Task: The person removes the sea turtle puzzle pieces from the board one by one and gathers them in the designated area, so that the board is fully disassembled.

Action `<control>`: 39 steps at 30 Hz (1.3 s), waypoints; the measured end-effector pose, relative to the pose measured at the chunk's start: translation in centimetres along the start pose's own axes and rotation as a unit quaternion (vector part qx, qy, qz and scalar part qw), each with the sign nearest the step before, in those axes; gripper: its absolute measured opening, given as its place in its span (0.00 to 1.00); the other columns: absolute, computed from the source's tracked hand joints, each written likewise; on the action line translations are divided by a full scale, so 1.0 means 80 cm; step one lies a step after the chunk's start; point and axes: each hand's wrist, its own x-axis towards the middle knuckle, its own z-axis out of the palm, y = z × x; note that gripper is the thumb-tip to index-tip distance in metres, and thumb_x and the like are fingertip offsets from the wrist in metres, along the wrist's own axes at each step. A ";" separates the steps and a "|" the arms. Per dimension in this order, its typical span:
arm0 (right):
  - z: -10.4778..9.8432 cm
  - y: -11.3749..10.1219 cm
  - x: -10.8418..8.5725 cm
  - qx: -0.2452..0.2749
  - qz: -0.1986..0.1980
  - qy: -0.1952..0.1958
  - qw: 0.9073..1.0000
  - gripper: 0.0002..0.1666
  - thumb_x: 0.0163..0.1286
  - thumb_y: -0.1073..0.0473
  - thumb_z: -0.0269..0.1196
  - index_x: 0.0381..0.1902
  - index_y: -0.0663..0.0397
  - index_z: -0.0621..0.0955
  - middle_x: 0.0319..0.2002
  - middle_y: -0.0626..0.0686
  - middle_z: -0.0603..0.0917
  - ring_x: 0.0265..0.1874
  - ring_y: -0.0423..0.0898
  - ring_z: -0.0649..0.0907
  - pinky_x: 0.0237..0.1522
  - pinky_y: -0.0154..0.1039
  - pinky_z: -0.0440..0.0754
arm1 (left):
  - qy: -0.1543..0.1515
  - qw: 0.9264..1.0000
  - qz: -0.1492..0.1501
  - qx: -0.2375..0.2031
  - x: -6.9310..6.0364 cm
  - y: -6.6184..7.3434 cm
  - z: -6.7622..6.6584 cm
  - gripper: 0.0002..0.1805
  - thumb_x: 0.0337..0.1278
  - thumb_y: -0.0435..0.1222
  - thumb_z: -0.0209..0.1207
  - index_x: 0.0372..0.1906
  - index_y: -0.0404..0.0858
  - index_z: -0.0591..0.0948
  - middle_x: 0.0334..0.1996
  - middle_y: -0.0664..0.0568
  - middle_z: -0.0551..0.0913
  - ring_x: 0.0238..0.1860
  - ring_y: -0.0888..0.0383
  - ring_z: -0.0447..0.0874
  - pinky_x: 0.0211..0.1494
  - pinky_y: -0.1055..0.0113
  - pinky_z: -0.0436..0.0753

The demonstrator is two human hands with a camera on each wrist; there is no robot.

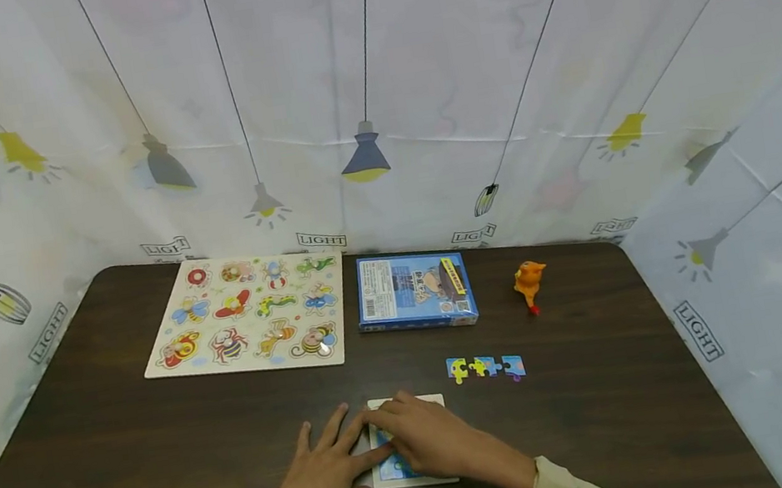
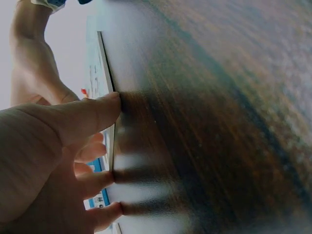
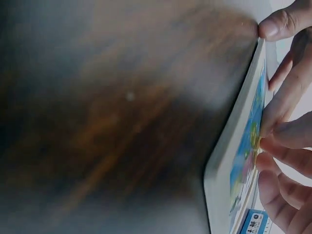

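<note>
A small jigsaw puzzle (image 1: 397,469) with a pale frame lies on the table, its blue picture partly covered by both hands. My left hand (image 1: 323,478) has its fingers spread along the frame's left side, with the index fingertip reaching onto the picture. In the left wrist view, its thumb (image 2: 105,109) touches the frame's edge. My right hand (image 1: 431,436) lies over the puzzle, fingers bent down to its surface. In the right wrist view, the fingertips (image 3: 268,183) meet the picture; whether they pinch a piece is hidden. Loose puzzle pieces (image 1: 485,366) lie beyond the right hand.
Behind the puzzle lies a blue box (image 1: 413,291). A large wooden board with insect pictures (image 1: 242,315) is at the back left. An orange toy figure (image 1: 529,284) stands at the back right. A printed curtain (image 1: 410,64) borders the dark table (image 1: 129,469).
</note>
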 end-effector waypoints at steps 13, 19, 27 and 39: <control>0.006 -0.007 0.005 -0.062 0.001 -0.013 0.998 0.25 0.64 0.65 0.73 0.59 0.48 0.82 0.49 0.45 0.83 0.43 0.40 0.77 0.39 0.30 0.80 | -0.041 0.997 0.004 -0.059 -0.004 -0.003 -0.009 0.27 0.70 0.51 0.61 0.72 0.62 0.75 0.81 0.45 0.55 0.80 0.36 0.47 0.67 0.19 0.51; 0.004 -0.011 0.009 -0.028 0.038 -0.017 0.999 0.21 0.63 0.64 0.73 0.53 0.49 0.84 0.46 0.47 0.82 0.40 0.39 0.76 0.40 0.32 0.80 | -0.059 0.995 0.005 -0.078 -0.008 0.003 -0.018 0.25 0.71 0.49 0.60 0.70 0.65 0.76 0.81 0.45 0.53 0.80 0.38 0.47 0.68 0.20 0.50; 0.004 -0.010 0.015 0.044 0.072 0.003 0.996 0.14 0.61 0.69 0.67 0.44 0.50 0.84 0.39 0.46 0.81 0.34 0.38 0.73 0.33 0.31 0.74 | -0.051 0.996 0.009 -0.075 -0.011 0.003 -0.020 0.24 0.72 0.46 0.61 0.69 0.64 0.77 0.82 0.46 0.52 0.80 0.37 0.47 0.68 0.20 0.51; 0.004 -0.007 0.018 0.113 0.078 0.028 0.990 0.11 0.61 0.72 0.70 0.35 0.52 0.83 0.32 0.45 0.79 0.32 0.38 0.76 0.36 0.32 0.76 | -0.056 0.996 -0.001 -0.072 -0.008 0.006 -0.021 0.23 0.71 0.45 0.62 0.68 0.65 0.79 0.81 0.46 0.54 0.80 0.37 0.48 0.68 0.20 0.49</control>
